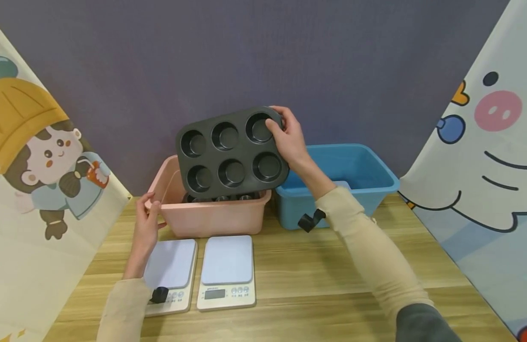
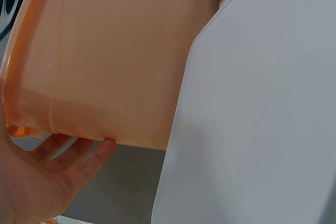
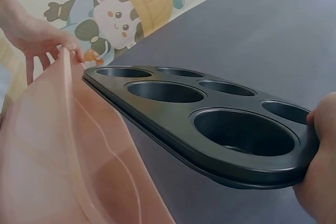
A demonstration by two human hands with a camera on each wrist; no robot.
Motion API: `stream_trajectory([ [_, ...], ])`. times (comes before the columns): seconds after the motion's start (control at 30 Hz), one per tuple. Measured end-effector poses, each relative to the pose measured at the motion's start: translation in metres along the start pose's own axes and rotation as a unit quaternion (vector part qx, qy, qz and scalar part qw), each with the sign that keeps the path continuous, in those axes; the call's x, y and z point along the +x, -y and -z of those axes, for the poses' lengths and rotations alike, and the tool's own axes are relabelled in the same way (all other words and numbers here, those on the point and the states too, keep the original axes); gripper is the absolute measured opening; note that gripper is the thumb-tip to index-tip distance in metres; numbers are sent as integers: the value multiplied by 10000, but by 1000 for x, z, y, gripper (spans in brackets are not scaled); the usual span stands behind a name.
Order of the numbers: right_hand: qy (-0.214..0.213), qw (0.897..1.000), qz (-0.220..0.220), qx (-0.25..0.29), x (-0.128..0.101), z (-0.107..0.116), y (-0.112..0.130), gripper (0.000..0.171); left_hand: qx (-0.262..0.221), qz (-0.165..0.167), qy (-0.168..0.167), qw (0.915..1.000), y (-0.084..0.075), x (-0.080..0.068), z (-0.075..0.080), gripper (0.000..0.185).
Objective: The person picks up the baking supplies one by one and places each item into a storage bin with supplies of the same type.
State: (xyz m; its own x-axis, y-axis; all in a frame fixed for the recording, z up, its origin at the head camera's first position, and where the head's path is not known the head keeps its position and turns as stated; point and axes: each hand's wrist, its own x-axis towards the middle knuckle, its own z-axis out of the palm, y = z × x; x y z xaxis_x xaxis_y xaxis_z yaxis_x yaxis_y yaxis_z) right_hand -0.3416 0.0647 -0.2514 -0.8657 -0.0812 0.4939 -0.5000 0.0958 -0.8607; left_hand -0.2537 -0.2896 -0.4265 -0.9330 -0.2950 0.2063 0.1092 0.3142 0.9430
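Observation:
A dark muffin tray [image 1: 231,153] with several cups is held tilted above the pink tub [image 1: 212,216]. My right hand [image 1: 289,137] grips its far right corner, thumb on the top face. In the right wrist view the muffin tray [image 3: 210,116] stretches left from my right hand [image 3: 320,171] over the pink tub [image 3: 63,156]. My left hand [image 1: 145,223] holds the tub's left rim, thumb on the edge. The left wrist view shows my left hand [image 2: 47,177] under the pink tub [image 2: 105,61] wall. More dark trays [image 1: 221,197] lie inside the tub.
Two white kitchen scales [image 1: 227,270] [image 1: 171,273] sit side by side in front of the pink tub. A blue tub [image 1: 366,175] stands to its right. Cartoon-printed cloths [image 1: 37,180] flank the wooden table [image 1: 315,285], and a grey wall is behind.

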Motion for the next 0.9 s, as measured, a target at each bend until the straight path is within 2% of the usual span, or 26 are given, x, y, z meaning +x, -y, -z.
stream_trajectory([
  [0.3, 70, 10000, -33, 46, 6, -27, -16, 36, 46, -51, -27, 10000, 1, 0, -1, 50],
  [0.5, 285, 9993, 23, -225, 5, -45, -29, 38, 155, -121, -114, 9997, 1, -1, -1, 49],
  [0.9, 374, 9959, 8, -818, -3, -71, -56, 40, -141, -186, -105, 9997, 5, 0, -2, 49],
])
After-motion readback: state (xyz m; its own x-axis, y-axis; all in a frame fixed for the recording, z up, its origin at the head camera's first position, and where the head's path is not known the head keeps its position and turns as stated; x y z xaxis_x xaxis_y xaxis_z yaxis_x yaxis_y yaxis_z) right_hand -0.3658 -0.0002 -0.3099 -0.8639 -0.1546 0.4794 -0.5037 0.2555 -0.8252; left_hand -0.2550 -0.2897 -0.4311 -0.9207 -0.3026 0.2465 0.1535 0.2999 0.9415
